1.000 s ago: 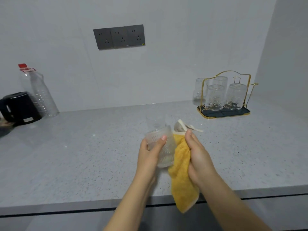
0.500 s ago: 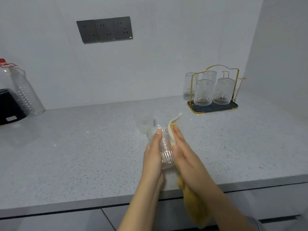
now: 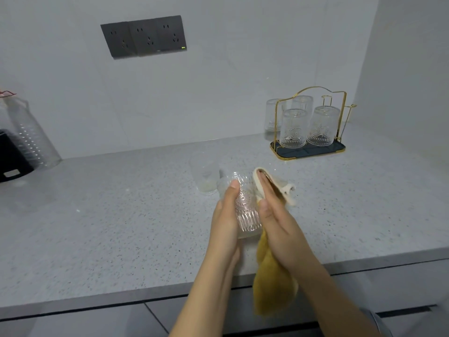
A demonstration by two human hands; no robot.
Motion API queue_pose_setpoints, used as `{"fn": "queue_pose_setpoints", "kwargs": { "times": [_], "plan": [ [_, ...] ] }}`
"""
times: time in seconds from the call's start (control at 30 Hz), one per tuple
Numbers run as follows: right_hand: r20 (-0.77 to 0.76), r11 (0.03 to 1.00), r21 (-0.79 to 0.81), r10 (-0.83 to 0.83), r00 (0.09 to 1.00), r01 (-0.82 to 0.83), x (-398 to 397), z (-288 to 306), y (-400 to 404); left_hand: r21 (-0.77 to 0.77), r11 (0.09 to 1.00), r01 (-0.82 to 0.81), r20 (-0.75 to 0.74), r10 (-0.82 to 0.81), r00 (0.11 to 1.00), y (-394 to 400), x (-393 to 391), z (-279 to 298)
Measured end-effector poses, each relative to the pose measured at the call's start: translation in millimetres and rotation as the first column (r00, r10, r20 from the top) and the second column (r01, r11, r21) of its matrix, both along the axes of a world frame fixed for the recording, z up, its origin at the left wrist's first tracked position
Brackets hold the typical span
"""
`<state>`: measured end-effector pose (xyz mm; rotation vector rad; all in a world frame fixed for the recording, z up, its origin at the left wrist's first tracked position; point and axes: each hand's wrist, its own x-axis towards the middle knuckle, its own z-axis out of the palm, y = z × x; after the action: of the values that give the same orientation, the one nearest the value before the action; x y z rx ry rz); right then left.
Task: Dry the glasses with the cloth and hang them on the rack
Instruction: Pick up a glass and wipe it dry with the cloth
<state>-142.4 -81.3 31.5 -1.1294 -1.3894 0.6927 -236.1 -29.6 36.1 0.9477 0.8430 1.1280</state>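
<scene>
Glass (image 3: pixel 245 210) | clasped in left hand (image 3: pixel 224 222) | cloth (image 3: pixel 274 285) pressed by right hand (image 3: pixel 277 222)

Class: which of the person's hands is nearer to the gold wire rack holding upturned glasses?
Right. The right hand, pressing the yellow cloth, lies nearer the gold wire rack; the left hand, gripping the ribbed clear glass, sits farther left.

My left hand (image 3: pixel 224 221) and right hand (image 3: pixel 279 224) are bare, no rings or watch, both forearms uncovered, with a bit of grey-blue fabric at my right elbow.
</scene>
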Motion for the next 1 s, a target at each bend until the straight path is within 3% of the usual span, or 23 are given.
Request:
{"fn": "queue_pose_setpoints", "kwargs": {
  "times": [0.1,0.17,0.33,0.47,0.57,0.73,0.8,0.9,1.0],
  "plan": [
    [-0.285,0.950,-0.310,-0.133,0.949,0.040,18,11,14,-0.006,0.996,0.093,-0.032,-0.093,0.995,-7,7,-2],
    [-0.369,0.909,-0.415,-0.219,0.903,0.051,23,8,20,0.009,0.993,0.114,-0.060,-0.113,0.992,-8,9,-2],
    [-0.296,0.957,-0.242,-0.232,0.927,0.163,13,5,15,0.064,0.998,0.001,-0.171,0.010,0.985,-2,10,5],
    [-0.191,0.974,-0.084,-0.222,0.956,0.209,7,6,13,0.230,0.970,0.081,-0.312,-0.006,0.950,-3,6,4],
    [-0.104,0.987,0.055,-0.145,0.984,0.151,2,10,11,0.261,0.962,0.076,-0.232,-0.014,0.973,-1,8,6],
    [0.113,0.990,0.118,-0.088,0.990,0.074,-8,-2,4,0.053,0.999,0.000,0.097,-0.005,0.995,3,8,4],
    [0.018,0.998,0.036,-0.061,0.998,0.060,1,-1,7,0.010,1.000,0.029,0.120,-0.030,0.992,2,8,-1],
    [-0.255,0.966,-0.242,-0.151,0.955,0.088,18,6,21,-0.026,0.998,0.054,0.092,-0.052,0.994,-2,13,-6],
    [-0.282,0.956,-0.285,-0.148,0.948,0.064,12,0,18,-0.031,0.999,0.031,0.077,-0.028,0.997,1,10,-6]
  ]
}}
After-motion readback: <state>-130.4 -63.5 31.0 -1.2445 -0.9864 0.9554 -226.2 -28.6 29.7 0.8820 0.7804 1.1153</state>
